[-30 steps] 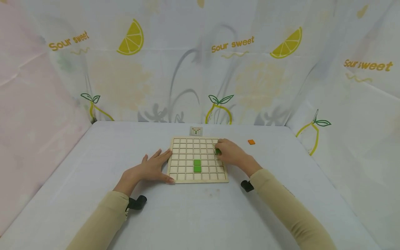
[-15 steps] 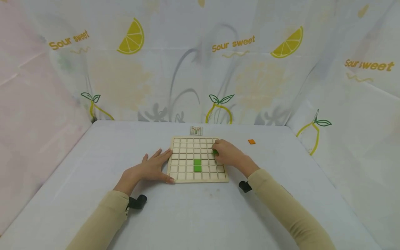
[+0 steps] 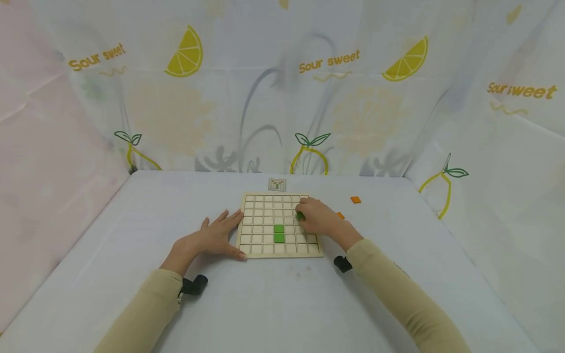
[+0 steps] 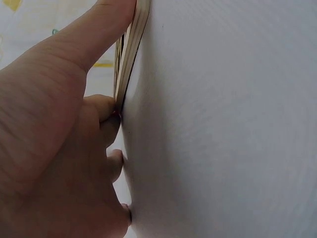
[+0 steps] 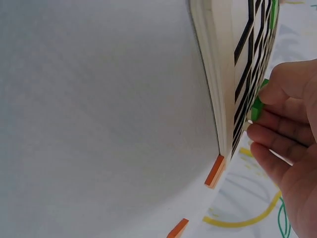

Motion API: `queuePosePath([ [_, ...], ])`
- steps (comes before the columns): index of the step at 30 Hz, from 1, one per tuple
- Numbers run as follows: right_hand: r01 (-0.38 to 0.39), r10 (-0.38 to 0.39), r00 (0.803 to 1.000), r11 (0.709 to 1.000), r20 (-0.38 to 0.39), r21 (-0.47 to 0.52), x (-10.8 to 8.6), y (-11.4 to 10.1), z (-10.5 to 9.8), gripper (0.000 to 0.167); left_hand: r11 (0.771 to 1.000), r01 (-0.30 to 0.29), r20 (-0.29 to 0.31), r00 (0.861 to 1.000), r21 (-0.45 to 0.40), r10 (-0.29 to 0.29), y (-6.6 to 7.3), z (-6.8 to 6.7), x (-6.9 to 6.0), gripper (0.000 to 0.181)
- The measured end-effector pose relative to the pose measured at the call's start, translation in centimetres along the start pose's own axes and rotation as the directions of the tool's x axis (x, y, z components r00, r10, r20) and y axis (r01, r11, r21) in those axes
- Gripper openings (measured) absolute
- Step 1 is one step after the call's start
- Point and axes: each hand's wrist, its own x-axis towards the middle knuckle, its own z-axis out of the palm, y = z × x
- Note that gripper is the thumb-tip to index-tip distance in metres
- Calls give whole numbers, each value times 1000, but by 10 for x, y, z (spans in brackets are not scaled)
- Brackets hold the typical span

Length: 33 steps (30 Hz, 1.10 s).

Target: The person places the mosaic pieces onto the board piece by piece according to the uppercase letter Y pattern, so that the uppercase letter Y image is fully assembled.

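A pale wooden grid board (image 3: 260, 239) lies on the white-covered table. Two green square tiles (image 3: 279, 233) sit one behind the other in its middle column. My left hand (image 3: 213, 239) rests at the board's left edge, fingers spread and thumb at the near corner; the left wrist view shows the thumb (image 4: 94, 34) against the board's side. Over the board's right part, my right hand (image 3: 321, 218) pinches another green tile (image 3: 300, 215). In the right wrist view that green tile (image 5: 257, 106) is between thumb and fingers, tilted, close to the grid.
Right of the board lie an orange tile (image 3: 355, 199) and a second orange tile (image 3: 340, 215), partly behind the right hand. A small printed pattern card (image 3: 277, 185) lies behind the board. Cloth printed with lemons (image 3: 185, 54) hangs at the back and sides.
My right hand has moved left over the board with the green tile, uncovering part of an orange tile beside the board. The left hand stays where it was.
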Motion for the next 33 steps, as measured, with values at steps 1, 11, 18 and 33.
queuePosePath([
  [1, 0, 0, 1000, 1000, 1, 0, 1, 0, 0, 13, 1000, 0, 1, 1000, -1, 0, 0, 0, 0, 126],
  [11, 4, -4, 999, 1000, 35, 22, 7, -6, 3, 14, 1000, -9, 0, 1000, -6, 9, -2, 2, 1, 126],
  [18, 15, -15, 999, 1000, 35, -9, 10, -10, 1, 13, 1000, -5, -2, 1000, -16, 5, 0, 1, 0, 125],
  [33, 47, -46, 997, 999, 56, -14, 18, -20, 0, 9, 1000, -6, -5, 1000, -22, 6, 2, -2, -4, 123],
])
